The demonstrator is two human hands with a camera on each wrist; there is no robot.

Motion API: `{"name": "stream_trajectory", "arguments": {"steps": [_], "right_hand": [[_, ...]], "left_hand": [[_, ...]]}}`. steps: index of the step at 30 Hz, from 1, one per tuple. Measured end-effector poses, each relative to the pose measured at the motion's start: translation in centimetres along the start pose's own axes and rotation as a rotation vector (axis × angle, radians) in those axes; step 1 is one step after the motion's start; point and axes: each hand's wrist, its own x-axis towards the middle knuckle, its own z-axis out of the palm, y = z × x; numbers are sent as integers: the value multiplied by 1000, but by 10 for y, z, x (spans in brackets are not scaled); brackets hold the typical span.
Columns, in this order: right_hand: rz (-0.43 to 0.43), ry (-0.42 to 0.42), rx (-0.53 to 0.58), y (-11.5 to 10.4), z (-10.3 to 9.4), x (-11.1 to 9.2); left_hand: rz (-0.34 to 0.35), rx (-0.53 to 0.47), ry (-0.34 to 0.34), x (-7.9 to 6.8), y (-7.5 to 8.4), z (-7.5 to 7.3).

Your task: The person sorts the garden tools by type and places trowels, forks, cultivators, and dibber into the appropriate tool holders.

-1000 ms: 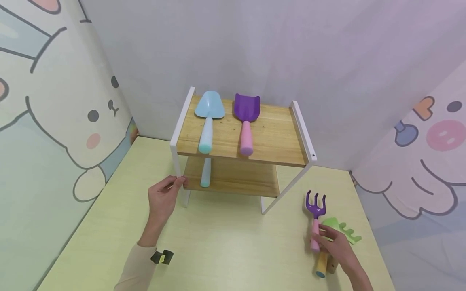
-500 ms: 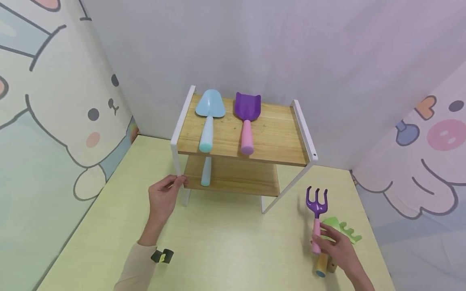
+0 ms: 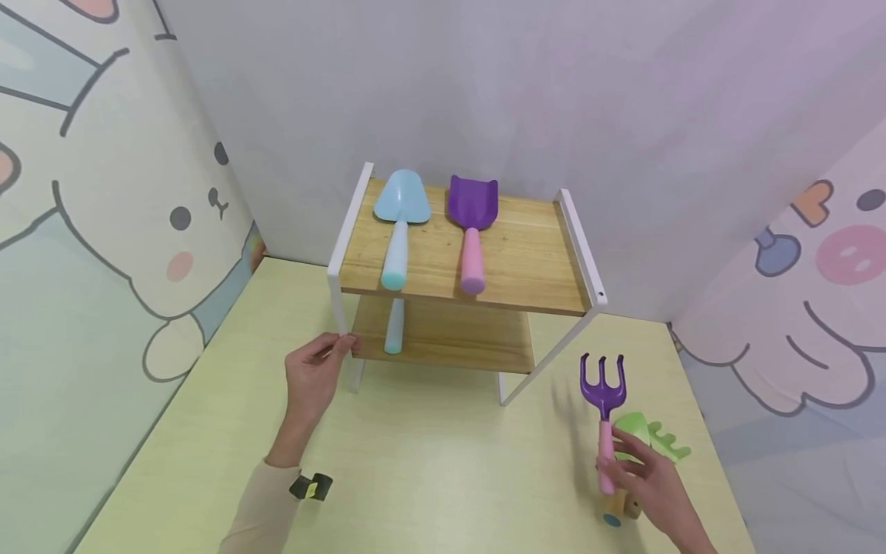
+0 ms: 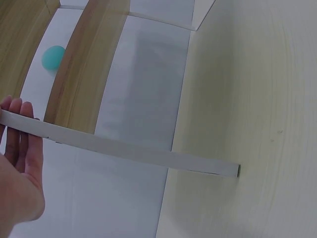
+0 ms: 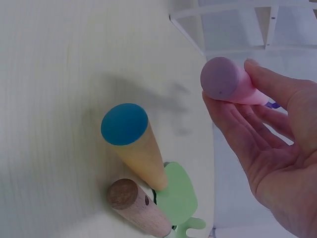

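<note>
The hand fork (image 3: 605, 408), purple at its three tines and pink along its handle, is off to the right of the rack (image 3: 533, 254) and a little nearer to us than its front right leg. We see the right hand (image 3: 651, 481) pinching that pink handle between thumb and fingers, tines pointing away from us; the right wrist view shows the fork raised clear of the table (image 3: 429, 469), its shadow falling apart from it. Below the right hand, also to the right of the rack, we find a green trowel (image 3: 631, 427) with a tan, blue-ended handle, and just beside it a green rake (image 3: 667, 445) with a wooden handle — both lying on the table. At the rack's front left leg, the left hand (image 3: 313, 381) has its fingers and thumb closed on the white upright, level with the lower shelf (image 3: 464, 335). On top of the rack we count two tools side by side: a light blue trowel (image 3: 401, 219) towards the left and a purple shovel (image 3: 473, 223) with a pink handle nearer the middle. On the rack's lower shelf a pale blue handle (image 3: 395, 327) points towards us — whatever it belongs to is hidden by the top board.
</note>
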Motion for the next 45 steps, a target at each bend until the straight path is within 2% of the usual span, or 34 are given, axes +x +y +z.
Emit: {"name": "stream_trajectory", "arguments": {"steps": [5,12,18,20,26,33,40,45], "right_hand": [[-37,33,-41,-3,3,-8],[-146,94,-104,-7,8,-17],[-96,99,-71,-15,10,-27],[-103,99,-63,-17,11,-29],[-230,100,-81,-21,15,-34],[-259,74,-93,-33,21,-40],[-437,50,-87,-39,24,-38],[-478,28,-91,-45,27,-37]], "left_hand": [[-3,-3,8,0,-1,1],[-1,-2,1,0,0,1],[3,-5,-4,0,1,1],[6,-1,-8,0,1,1],[15,8,-12,0,0,1],[13,7,-15,0,0,1],[8,11,-18,0,-1,-1],[4,-5,2,0,0,0]]}}
